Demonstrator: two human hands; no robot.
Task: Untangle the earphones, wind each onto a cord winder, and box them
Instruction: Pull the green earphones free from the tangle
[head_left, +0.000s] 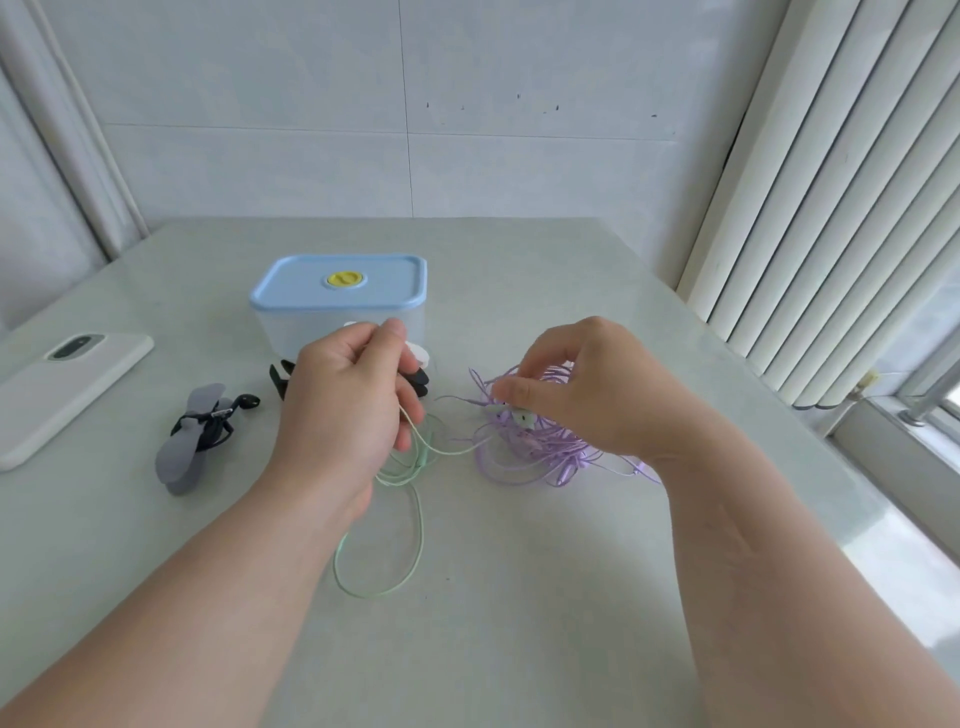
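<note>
We see the L hand (343, 405) w/ fingers curled round the mint-green earphone cord (415, 525), which loops down onto the tabletop (519, 623) btwn the forearms. R hand (582, 384) fingers pinch into the purple earphone tangle (540, 452), lying on the tabletop right of centre; the green cord runs across to it. Box (340, 283) w/ blue lid on sits behind the L hand. Left of that hand: grey cord winder (192, 441) w/ black earphones wound on, then a white phone (62, 384).
</note>
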